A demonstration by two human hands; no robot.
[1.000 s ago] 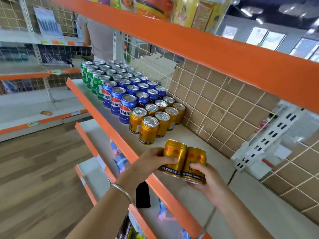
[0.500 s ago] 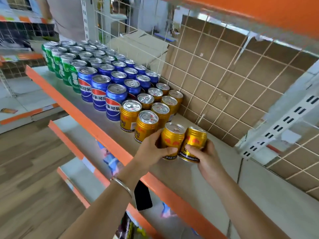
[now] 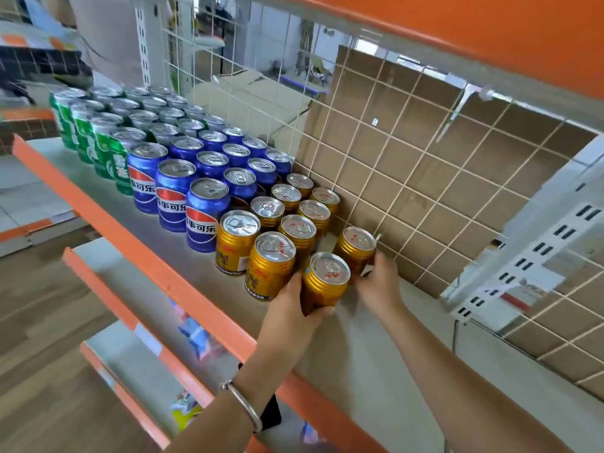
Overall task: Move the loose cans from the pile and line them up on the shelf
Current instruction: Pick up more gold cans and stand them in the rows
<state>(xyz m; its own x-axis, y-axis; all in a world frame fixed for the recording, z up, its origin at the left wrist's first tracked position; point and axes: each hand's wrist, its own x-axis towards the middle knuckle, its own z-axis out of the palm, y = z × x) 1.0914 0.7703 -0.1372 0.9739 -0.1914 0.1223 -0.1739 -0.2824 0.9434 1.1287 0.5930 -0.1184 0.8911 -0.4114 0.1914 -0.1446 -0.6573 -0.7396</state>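
Note:
On the grey shelf (image 3: 359, 348) stand rows of green cans (image 3: 98, 142), blue cans (image 3: 183, 188) and several gold cans (image 3: 271, 256). My left hand (image 3: 294, 312) grips a gold can (image 3: 323, 279) upright on the shelf, just right of the front gold row. My right hand (image 3: 379, 282) holds a second gold can (image 3: 354, 248) farther back, close to the wire grid. Both cans stand beside the lined-up gold ones. The loose pile is out of view.
A white wire grid backed with cardboard (image 3: 425, 178) closes the shelf's rear. An orange shelf (image 3: 490, 34) hangs overhead. Orange-edged lower shelves (image 3: 130, 322) hold packets. Bare shelf runs to the right of my hands. A white bracket (image 3: 523, 256) juts out at right.
Both hands have carried the two gold cans from above the shelf's front edge inward and set them down beside the gold rows, the right can going deeper toward the grid.

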